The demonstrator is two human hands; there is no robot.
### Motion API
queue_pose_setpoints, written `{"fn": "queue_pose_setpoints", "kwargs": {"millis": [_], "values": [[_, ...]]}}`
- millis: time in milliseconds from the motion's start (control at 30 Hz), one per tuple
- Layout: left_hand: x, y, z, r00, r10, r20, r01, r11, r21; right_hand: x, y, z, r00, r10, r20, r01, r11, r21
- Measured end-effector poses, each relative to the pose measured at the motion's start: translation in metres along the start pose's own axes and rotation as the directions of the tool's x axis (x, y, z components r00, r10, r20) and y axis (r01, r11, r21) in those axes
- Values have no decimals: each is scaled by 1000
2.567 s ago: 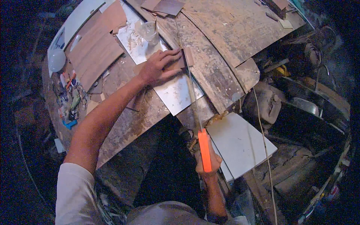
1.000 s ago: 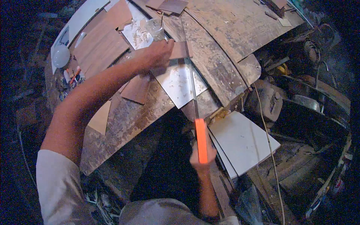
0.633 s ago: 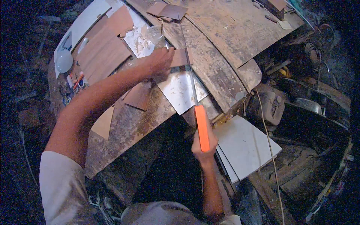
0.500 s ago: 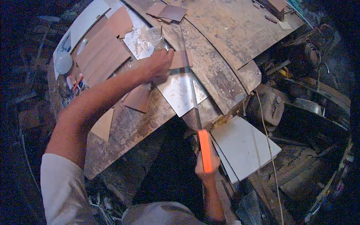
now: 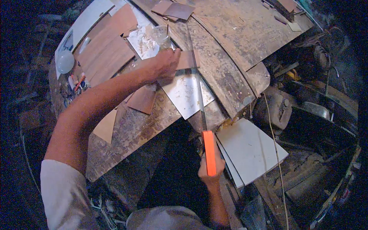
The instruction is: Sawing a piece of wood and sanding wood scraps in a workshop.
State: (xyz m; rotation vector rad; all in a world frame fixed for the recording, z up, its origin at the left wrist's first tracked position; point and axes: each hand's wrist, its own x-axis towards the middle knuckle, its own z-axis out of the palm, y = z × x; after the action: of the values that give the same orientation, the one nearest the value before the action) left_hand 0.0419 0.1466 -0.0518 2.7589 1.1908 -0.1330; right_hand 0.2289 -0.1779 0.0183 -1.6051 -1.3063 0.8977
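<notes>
My left hand [image 5: 165, 65], fingers curled, presses on a small brown wooden piece [image 5: 185, 60] over a white sheet [image 5: 184, 94] scattered with sawdust. My right hand [image 5: 212, 165] grips the orange handle [image 5: 208, 149] of a handsaw. Its long thin blade [image 5: 200, 99] runs away from me across the wooden piece, to the right of my left fingers. A translucent cup [image 5: 163, 36] with a stick in it stands just beyond my left hand. Loose brown offcuts [image 5: 140, 99] lie below my left forearm.
The worn wooden bench [image 5: 249, 34] carries wooden panels [image 5: 101, 57], a white bowl-like object [image 5: 67, 62] and small clutter at left. A white board [image 5: 249, 149] lies lower right, crossed by a hanging cord [image 5: 276, 157]. A dusty plastic container [image 5: 274, 111] is among clutter at right.
The saw and my right hand have moved forward and back, lately back toward me. My left fingers were more outstretched 2.6 seconds ago and are now curled on the piece.
</notes>
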Motion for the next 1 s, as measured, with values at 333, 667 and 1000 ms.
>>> {"fn": "queue_pose_setpoints", "kwargs": {"millis": [333,667,1000], "values": [[0,-6,-8,994,42,-101,-38,998,44,29,12,22,992,-112,-60,113,993,16],[16,3,5,986,100,-132,-95,995,42,92,19,35,937,-317,-150,308,948,-80],[2,6,-9,996,67,-53,-68,998,-3,70,12,30,992,-104,-68,107,993,47]]}}
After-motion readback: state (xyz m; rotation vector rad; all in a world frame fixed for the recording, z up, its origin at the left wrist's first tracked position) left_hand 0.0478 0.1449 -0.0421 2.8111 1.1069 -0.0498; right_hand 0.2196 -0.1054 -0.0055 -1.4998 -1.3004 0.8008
